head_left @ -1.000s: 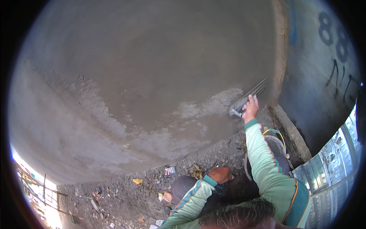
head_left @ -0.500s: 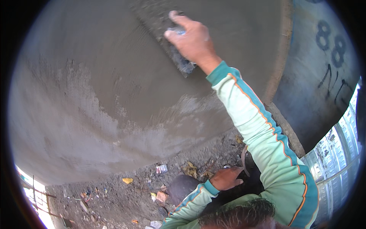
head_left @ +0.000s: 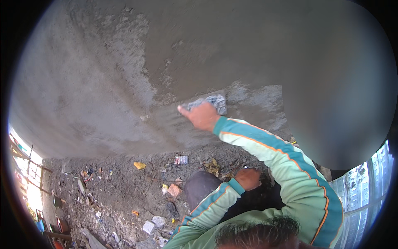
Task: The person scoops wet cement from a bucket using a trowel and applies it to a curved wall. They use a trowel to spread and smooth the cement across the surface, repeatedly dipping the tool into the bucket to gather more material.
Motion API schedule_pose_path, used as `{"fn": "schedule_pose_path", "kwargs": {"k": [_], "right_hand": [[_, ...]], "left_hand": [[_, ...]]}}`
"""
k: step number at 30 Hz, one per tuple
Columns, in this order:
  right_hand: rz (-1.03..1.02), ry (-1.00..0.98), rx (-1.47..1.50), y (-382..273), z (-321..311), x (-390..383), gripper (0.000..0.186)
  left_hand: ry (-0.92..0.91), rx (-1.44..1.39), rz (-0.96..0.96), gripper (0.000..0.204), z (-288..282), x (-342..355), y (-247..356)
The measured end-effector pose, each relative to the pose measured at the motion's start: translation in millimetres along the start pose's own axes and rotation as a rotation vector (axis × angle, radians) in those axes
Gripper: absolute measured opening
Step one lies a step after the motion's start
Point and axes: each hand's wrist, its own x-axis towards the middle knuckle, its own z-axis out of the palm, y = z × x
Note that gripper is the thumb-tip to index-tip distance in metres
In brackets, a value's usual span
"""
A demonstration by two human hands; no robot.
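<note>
My right hand (head_left: 203, 116) grips a plastering float (head_left: 219, 101), a flat rectangular tool smeared with grey mortar, and holds it against the wall (head_left: 232, 45). One finger points out to the left, past the float's edge. Wet, darker plaster covers the upper middle of this wall, with paler, rougher patches at its left and just around the float. Low down beside my dark-clothed knee (head_left: 202, 189), my left hand (head_left: 248, 179) is curled. What it holds, if anything, is hidden.
Rubble ground (head_left: 128, 195) runs along the wall's foot, with a yellow scrap (head_left: 139, 165), a small packet (head_left: 181, 159), a broken brick piece (head_left: 174, 190) and pale stones (head_left: 149, 226). Corrugated metal sheet (head_left: 360, 199) stands at the right. Wooden bars (head_left: 35, 166) are at the far left.
My right hand has brought the float down from high on the wall to its lower part, turning it nearly level. My left hand stays by my knee. The view has tipped toward the ground.
</note>
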Motion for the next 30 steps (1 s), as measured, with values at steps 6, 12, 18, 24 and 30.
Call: {"fn": "schedule_pose_path", "kwargs": {"k": [6,12,18,24,30], "right_hand": [[0.634,1.043,0.673,136,-150,-101,0.051],[0.877,1.466,1.267,245,-137,-189,0.052],[0.483,0.748,0.587,63,-81,-13,0.056],[0.038,0.524,-0.09,18,11,0,0.048],[0.603,0.754,-0.208,143,-103,-72,0.049]], "left_hand": [[-0.04,-0.002,-0.005,0.047,-8,-5,-5],[-0.111,-0.052,0.14,0.053,0,-6,19],[-0.029,-0.087,0.198,0.048,24,0,-1],[-0.12,0.073,0.226,0.048,54,9,-16],[-0.155,-0.069,0.063,0.053,5,-2,15]]}}
